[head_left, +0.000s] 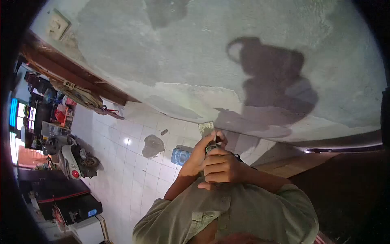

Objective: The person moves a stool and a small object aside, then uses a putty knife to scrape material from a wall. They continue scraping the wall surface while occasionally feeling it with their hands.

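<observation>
Close together in front of the chest are my left hand [198,155] and my right hand [223,166]. A flat, pale rectangular piece [206,128], smeared with greyish-green material, sticks up from the fingers of my left hand, which are closed around its lower part. My right hand is curled shut beside it, its fingers folded inward. A small dark item [211,148] shows between the hands, too hidden to name. Beyond them rises a wall [183,53] with grey, uneven patches.
On the white tiled floor [126,162] are a blue container [180,155], a grey patch [153,146] and a small dark piece [164,132]. A scooter [75,160] and crowded shelves [40,118] stand at the left. A brown surface [325,179] lies at the right.
</observation>
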{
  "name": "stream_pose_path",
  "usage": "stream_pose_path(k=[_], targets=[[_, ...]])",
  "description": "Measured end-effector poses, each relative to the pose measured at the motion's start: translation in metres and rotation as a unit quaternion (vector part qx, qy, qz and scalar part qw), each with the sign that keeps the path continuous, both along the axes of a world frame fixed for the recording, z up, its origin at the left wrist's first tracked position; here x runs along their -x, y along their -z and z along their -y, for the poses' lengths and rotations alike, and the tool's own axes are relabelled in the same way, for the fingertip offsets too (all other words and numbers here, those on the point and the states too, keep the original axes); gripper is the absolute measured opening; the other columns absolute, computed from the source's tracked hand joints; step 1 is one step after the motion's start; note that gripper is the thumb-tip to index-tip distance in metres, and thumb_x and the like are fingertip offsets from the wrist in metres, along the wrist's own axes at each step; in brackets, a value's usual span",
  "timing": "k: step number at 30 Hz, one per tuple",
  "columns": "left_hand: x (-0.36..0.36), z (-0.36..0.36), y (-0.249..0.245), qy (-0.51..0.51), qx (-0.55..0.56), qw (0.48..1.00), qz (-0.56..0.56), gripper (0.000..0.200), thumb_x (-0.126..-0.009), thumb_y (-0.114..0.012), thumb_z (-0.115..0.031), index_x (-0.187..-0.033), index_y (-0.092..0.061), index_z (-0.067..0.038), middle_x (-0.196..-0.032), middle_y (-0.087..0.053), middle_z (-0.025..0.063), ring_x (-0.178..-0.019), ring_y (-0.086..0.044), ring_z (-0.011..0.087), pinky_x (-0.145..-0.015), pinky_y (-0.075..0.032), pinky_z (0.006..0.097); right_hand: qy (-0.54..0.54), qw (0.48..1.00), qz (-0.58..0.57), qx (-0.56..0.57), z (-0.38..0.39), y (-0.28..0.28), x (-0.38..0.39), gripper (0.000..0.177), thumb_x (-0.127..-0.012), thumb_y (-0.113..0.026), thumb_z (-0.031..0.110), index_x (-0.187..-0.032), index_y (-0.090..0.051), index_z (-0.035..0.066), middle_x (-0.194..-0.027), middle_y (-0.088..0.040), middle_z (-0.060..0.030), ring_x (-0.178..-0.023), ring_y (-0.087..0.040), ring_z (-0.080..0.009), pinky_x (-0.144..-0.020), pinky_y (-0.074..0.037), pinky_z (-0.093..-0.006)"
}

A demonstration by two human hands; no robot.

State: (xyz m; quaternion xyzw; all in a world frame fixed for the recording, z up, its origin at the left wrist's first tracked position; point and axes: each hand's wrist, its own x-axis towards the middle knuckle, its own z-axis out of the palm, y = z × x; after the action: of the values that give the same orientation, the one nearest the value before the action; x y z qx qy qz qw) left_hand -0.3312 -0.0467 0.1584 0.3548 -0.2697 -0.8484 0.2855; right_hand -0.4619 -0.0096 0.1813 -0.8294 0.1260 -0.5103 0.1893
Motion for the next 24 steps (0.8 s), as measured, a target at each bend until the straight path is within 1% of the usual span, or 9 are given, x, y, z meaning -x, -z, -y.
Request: stream_pose_path(k=[2, 3, 4, 6, 8, 10, 15, 17, 24], targets=[[-0.001, 0.007, 0.021, -0.06, -0.011, 0.988, -0.144, 0.04, -0.105, -0.044, -0.044, -0.095, -0.056, -0.007, -0.087, -0.051, 0.0037, -0.083, -0.049, 0.0133, -0.075, -0.042, 0.0265, 0.138, 0.989, -0.033, -0.033, -0.005, -0.005, 0.007, 0.024, -0.073, -0.082, 0.018, -0.069, -0.06, 0.01, -0.09, -0.065, -0.0002, -0.098, -0.059, -0.0217, -0.089, -0.043, -0.0407], [0.002, 0.013, 0.028, -0.119, -0.02, 0.979, -0.162, 0.042, -0.106, -0.04, -0.045, -0.088, -0.052, -0.009, -0.083, -0.05, 0.0022, -0.075, -0.048, 0.0116, -0.064, -0.04, 0.0243, 0.16, 0.98, -0.067, -0.096, -0.009, -0.003, 0.014, 0.028, -0.076, -0.079, 0.018, -0.1, -0.066, 0.009, -0.104, -0.063, -0.004, -0.112, -0.052, -0.0255, -0.096, -0.038, -0.0423], [0.0, 0.019, 0.022, -0.129, -0.019, 0.978, -0.162, 0.042, -0.106, -0.04, -0.045, -0.088, -0.052, -0.009, -0.083, -0.05, 0.0022, -0.075, -0.048, 0.0116, -0.064, -0.04, 0.0243, 0.15, 0.982, -0.067, -0.096, -0.008, -0.002, 0.014, 0.028, -0.076, -0.079, 0.018, -0.1, -0.066, 0.009, -0.104, -0.063, -0.004, -0.112, -0.052, -0.0255, -0.096, -0.038, -0.0423], [-0.006, 0.034, 0.008, -0.135, 0.147, 0.979, -0.036, 0.049, -0.105, -0.038, -0.053, -0.086, -0.052, -0.01, -0.08, -0.053, 0.0043, -0.067, -0.047, 0.0108, -0.061, -0.039, 0.024, 0.265, 0.916, -0.005, -0.3, -0.005, -0.001, 0.014, 0.054, -0.085, -0.073, 0.025, -0.132, -0.054, 0.006, -0.118, -0.052, -0.0166, -0.113, -0.047, -0.0295, -0.091, -0.041, -0.0447], [0.002, 0.048, 0.011, -0.147, 0.211, 0.966, 0.014, 0.053, -0.104, -0.036, -0.056, -0.086, -0.054, -0.01, -0.08, -0.054, 0.0037, -0.065, -0.047, 0.0092, -0.057, -0.038, 0.0228, 0.18, 0.875, 0.029, -0.448, -0.002, 0.0, 0.024, 0.054, -0.089, -0.069, 0.024, -0.135, -0.05, 0.005, -0.108, -0.054, -0.0126, -0.101, -0.049, -0.0239, -0.083, -0.042, -0.0394], [0.011, 0.052, 0.009, -0.156, 0.275, 0.947, 0.062, 0.056, -0.104, -0.034, -0.058, -0.086, -0.056, -0.01, -0.079, -0.055, 0.0031, -0.062, -0.046, 0.0077, -0.053, -0.036, 0.0216, 0.016, 0.707, 0.097, -0.701, 0.002, 0.001, 0.032, 0.054, -0.097, -0.062, 0.02, -0.143, -0.042, 0.002, -0.089, -0.058, -0.0047, -0.077, -0.054, -0.0128, -0.069, -0.046, -0.0289], [0.032, 0.052, 0.003, -0.197, 0.217, 0.952, 0.09, 0.048, -0.105, -0.04, -0.049, -0.118, -0.057, -0.006, -0.082, -0.06, 0.0006, -0.056, -0.043, 0.0042, -0.048, -0.033, 0.0201, 0.11, 0.766, 0.033, -0.633, -0.001, 0.003, 0.037, 0.05, -0.099, -0.057, 0.016, -0.146, -0.043, 0.004, -0.086, -0.058, -0.0023, -0.068, -0.052, -0.0086, -0.061, -0.043, -0.0278], [0.029, 0.05, 0.004, -0.201, 0.202, 0.955, 0.083, 0.046, -0.106, -0.047, -0.04, -0.137, -0.044, -0.006, -0.079, -0.057, -0.0023, -0.058, -0.039, 0.0013, -0.051, -0.03, 0.0184, 0.279, 0.892, -0.035, -0.354, 0.003, 0.02, 0.039, 0.051, -0.098, -0.057, 0.017, -0.146, -0.044, 0.004, -0.095, -0.06, -0.0083, -0.071, -0.056, -0.0159, -0.062, -0.046, -0.0341], [0.035, 0.061, 0.041, -0.174, 0.229, 0.956, 0.053, 0.05, -0.106, -0.044, -0.045, -0.132, -0.057, -0.004, -0.072, -0.049, -0.0082, -0.053, -0.032, 0.001, -0.048, -0.025, 0.0197, 0.355, 0.856, -0.224, -0.301, 0.018, 0.0, 0.042, 0.053, -0.091, -0.062, 0.006, -0.143, -0.047, 0.005, -0.106, -0.06, -0.0166, -0.079, -0.061, -0.0266, -0.07, -0.05, -0.0388]])
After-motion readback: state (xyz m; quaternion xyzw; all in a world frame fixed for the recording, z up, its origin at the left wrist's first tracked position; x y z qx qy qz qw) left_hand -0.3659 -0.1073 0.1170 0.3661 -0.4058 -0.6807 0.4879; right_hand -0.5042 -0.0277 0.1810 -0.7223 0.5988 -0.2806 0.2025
